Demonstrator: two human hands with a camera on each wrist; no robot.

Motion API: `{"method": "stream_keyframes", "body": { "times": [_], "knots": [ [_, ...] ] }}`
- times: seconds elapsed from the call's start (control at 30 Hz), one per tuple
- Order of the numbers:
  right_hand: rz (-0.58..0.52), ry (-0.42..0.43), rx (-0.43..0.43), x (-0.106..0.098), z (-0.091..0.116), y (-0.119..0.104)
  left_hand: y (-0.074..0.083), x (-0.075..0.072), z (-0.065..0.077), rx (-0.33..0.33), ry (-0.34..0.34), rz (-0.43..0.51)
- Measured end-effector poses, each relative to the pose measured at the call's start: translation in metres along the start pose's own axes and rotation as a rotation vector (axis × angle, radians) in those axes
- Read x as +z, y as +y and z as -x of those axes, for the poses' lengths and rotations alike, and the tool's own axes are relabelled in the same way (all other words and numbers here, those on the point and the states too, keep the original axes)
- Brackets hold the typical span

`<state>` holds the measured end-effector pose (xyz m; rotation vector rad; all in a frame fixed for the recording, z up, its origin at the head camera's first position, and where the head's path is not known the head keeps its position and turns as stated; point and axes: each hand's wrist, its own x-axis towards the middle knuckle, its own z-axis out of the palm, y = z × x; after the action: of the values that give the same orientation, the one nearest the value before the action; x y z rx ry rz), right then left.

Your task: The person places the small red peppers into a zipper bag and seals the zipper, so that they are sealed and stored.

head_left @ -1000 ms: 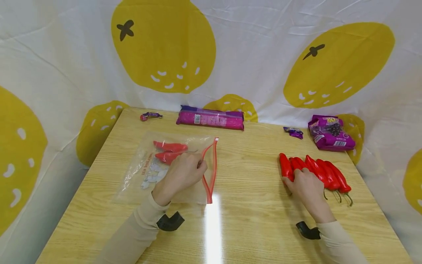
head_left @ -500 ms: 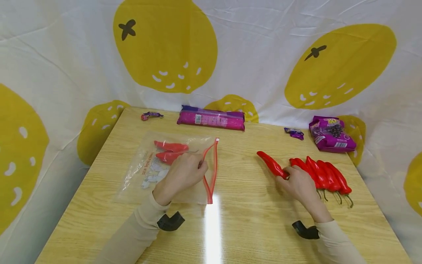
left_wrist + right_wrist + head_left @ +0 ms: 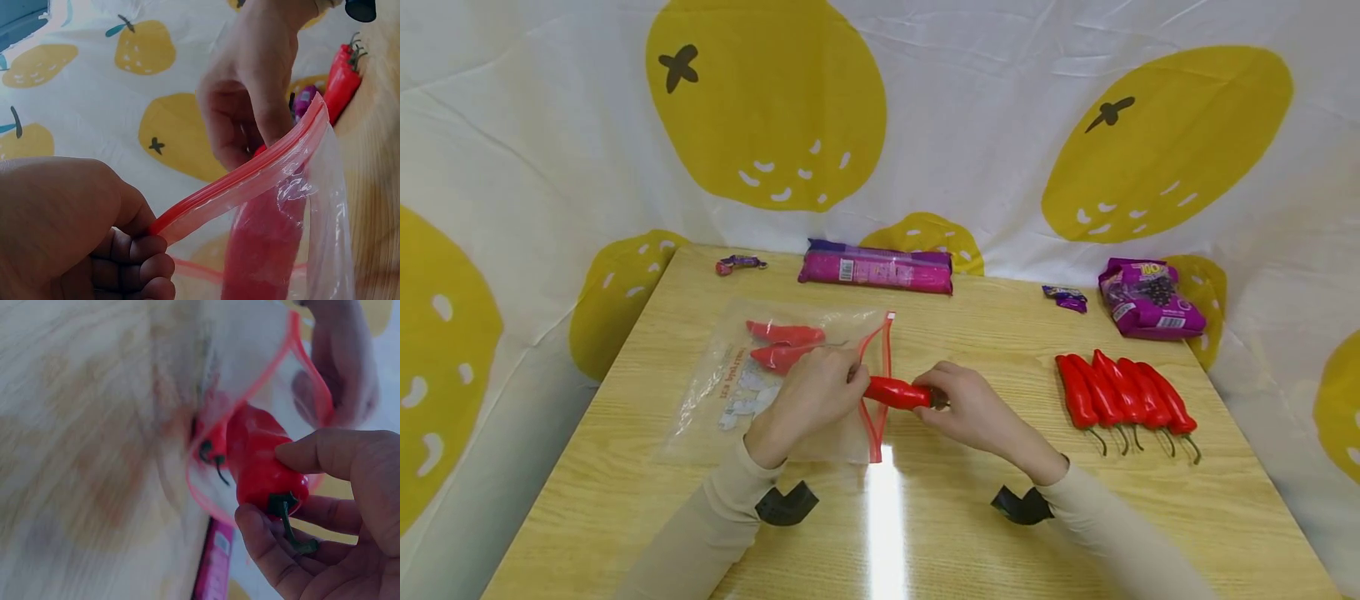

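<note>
Wooden table [image 3: 985, 329] under bag [image 3: 888, 350], yellow-patterned cloth [image 3: 970, 133] behind

Head view bright; white glare streak on pale wood-grain table [image 3: 985, 329]. Both wrist views dimmer. Right wrist: table smeared, glossy red tapered pepper [image 3: 259, 465] crisper. Left wrist: small highlights on clear plastic red-zippered bag [image 3: 328, 206].

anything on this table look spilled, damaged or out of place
Nothing stands out: five red peppers lie in a row, the left hand grips the open bag, and the right hand holds another pepper at the bag's mouth.
</note>
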<state>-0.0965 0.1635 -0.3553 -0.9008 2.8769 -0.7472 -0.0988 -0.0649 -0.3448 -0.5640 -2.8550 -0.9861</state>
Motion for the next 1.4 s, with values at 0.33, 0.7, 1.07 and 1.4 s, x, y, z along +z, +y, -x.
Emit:
{"method": "stream_keyframes", "body": {
  "times": [0.33, 0.7, 1.07, 1.4],
  "knots": [
    [0.125, 0.022, -0.201, 0.045, -0.042, -0.017, -0.001, 0.002, -0.001, 0.015, 0.005, -0.030],
    [0.085, 0.045, -0.241, 0.071, -0.067, -0.025, -0.002, 0.003, -0.002, 0.053, 0.051, -0.030],
    [-0.387, 0.084, -0.171, 0.087, -0.078, -0.021, -0.003, 0.001, -0.001, 0.069, 0.073, -0.022],
    [-0.093, 0.105, -0.189, 0.084, -0.076, -0.022, -0.003, 0.000, 0.000, 0.070, 0.079, -0.013]
  ]
}}
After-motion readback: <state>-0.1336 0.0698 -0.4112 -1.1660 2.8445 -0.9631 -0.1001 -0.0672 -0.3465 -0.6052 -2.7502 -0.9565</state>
